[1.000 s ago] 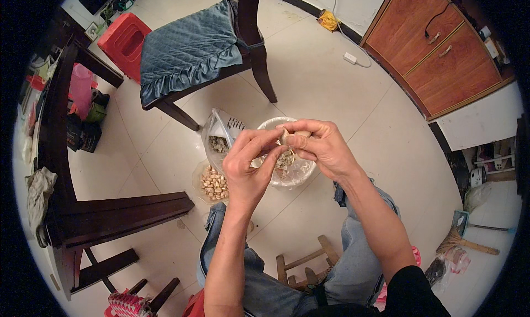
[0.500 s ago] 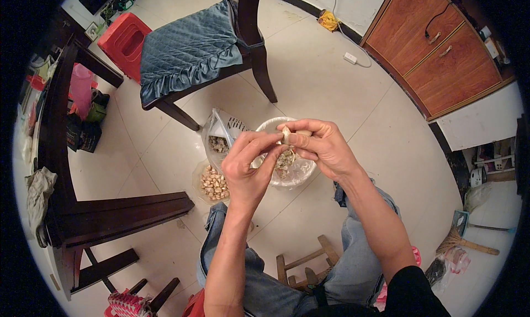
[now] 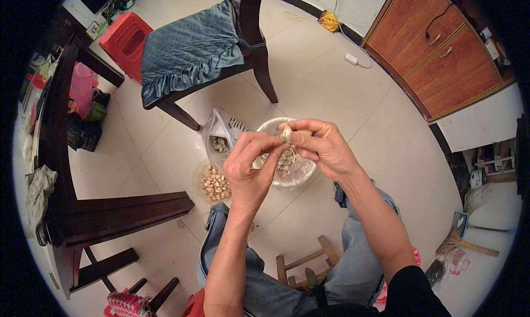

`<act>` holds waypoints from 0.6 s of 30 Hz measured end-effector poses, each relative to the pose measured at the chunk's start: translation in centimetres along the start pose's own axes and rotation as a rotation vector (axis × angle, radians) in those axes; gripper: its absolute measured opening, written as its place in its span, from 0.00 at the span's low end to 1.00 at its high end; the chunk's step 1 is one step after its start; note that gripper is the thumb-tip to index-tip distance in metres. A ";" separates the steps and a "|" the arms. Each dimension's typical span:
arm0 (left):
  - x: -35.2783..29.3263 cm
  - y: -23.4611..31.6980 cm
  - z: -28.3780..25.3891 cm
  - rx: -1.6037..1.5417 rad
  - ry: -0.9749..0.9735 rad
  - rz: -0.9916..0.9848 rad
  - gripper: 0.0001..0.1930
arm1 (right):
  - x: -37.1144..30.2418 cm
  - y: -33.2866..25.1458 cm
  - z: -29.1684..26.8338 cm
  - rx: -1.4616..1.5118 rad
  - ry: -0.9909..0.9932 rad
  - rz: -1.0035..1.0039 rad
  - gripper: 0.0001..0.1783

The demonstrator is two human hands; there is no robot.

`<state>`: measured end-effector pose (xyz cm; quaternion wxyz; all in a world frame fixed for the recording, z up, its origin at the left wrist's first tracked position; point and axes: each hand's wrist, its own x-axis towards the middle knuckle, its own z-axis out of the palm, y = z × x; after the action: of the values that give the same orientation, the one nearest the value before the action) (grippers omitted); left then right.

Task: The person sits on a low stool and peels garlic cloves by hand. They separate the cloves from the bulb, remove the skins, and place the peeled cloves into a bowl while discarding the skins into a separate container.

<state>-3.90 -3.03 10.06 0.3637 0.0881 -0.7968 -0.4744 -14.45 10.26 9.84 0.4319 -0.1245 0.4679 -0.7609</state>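
Note:
Over the white bowl, my two hands meet at a small pale, pointed piece that looks like a garlic clove [image 3: 287,133]. My left hand [image 3: 247,157] is closed, thumb and forefinger pinching at the clove's lower left side. On its other side, my right hand [image 3: 324,147] grips it between thumb and curled fingers. Below them, the lined white bowl [image 3: 298,180] holds greyish bits, partly hidden by the hands. To its left are a clear plastic bag [image 3: 217,125] with similar grey matter inside and a shallow clear bowl of tan, clove-like pieces [image 3: 214,184].
A dark wooden chair with a blue quilted cushion [image 3: 190,49] stands ahead, a red stool [image 3: 124,43] beyond it. A dark table [image 3: 118,217] is at the left. Between my knees is a low wooden stool [image 3: 306,262]. A wooden cabinet [image 3: 436,52] stands far right, a broom [image 3: 458,242] below it.
The clove has tilted slightly between my fingers, and its tip shows a little more. Both hands stay almost in place.

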 end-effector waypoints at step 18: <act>0.0 -0.3 -0.4 -0.238 -0.127 -0.179 0.04 | 0.0 0.2 -0.4 0.110 -0.028 0.040 0.13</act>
<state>-3.69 -3.45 9.95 0.2769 0.0848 -0.7455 -0.6003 -14.60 10.43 9.47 0.4596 -0.1019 0.4215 -0.7751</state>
